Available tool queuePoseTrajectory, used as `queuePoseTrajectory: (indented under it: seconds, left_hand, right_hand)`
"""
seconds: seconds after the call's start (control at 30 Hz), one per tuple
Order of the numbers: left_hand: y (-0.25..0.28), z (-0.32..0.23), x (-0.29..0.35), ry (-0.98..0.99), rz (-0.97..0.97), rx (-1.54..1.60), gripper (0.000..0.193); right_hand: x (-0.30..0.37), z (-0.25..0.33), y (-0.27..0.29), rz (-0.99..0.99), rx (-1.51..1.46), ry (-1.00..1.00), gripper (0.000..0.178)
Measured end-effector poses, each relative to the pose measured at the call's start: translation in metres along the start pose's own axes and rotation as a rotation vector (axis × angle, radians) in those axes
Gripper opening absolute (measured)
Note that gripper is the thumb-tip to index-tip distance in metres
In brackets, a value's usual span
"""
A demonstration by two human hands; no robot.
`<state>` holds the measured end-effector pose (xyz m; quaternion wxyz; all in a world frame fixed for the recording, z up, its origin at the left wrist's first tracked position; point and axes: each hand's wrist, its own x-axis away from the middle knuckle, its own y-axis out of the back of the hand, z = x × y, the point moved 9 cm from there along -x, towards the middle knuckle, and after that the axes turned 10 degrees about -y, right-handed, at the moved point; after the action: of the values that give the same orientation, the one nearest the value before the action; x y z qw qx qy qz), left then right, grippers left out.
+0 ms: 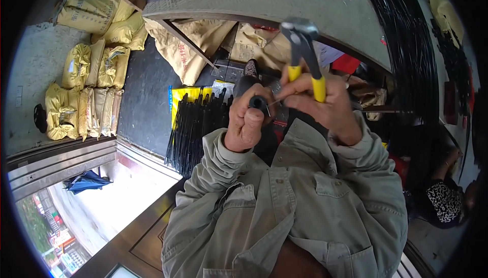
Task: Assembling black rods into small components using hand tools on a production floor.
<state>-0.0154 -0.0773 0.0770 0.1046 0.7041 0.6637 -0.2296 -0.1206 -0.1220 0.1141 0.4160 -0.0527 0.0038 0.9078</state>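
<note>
My left hand (245, 123) is closed around a black tube (257, 102), whose round open end faces up toward me. In my right hand (333, 102) are end-cutting pincers (301, 34) with yellow grips, their metal head pointing away from me. A thin wire (275, 102) runs between my right fingertips and the tube's mouth. Whether the wire is fixed to the tube I cannot make out. To the left of my left hand stands a dense bundle of long black tubes (195, 125).
A grey workbench (244, 1) crosses the far side, with more long black strips (401, 39) at its right. Yellowish sacks (76, 67) are stacked at the left, and brown sacking (188, 47) lies under the bench. Another person (445, 196) is at the right.
</note>
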Motion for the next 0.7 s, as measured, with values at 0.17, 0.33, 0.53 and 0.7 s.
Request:
queuePoseTrajectory:
  seconds: [0.17, 0.33, 0.53, 0.7]
  left_hand:
    - [0.006, 0.001, -0.005, -0.013, -0.113, 0.085, 0.054]
    - [0.011, 0.001, -0.005, 0.035, -0.240, -0.061, 0.053]
    - [0.023, -0.008, -0.002, -0.119, -0.308, -0.270, 0.049]
    - [0.026, -0.010, 0.006, -0.034, -0.358, -0.435, 0.058]
  right_hand:
    - [0.020, 0.069, -0.002, -0.403, 1.541, 0.504, 0.019]
    - [0.028, 0.070, -0.016, -0.469, 1.866, 0.862, 0.023]
    - [0.030, 0.046, -0.022, -0.557, 1.782, 0.667, 0.024]
    - [0.039, 0.025, -0.020, -0.731, 1.521, 0.413, 0.023]
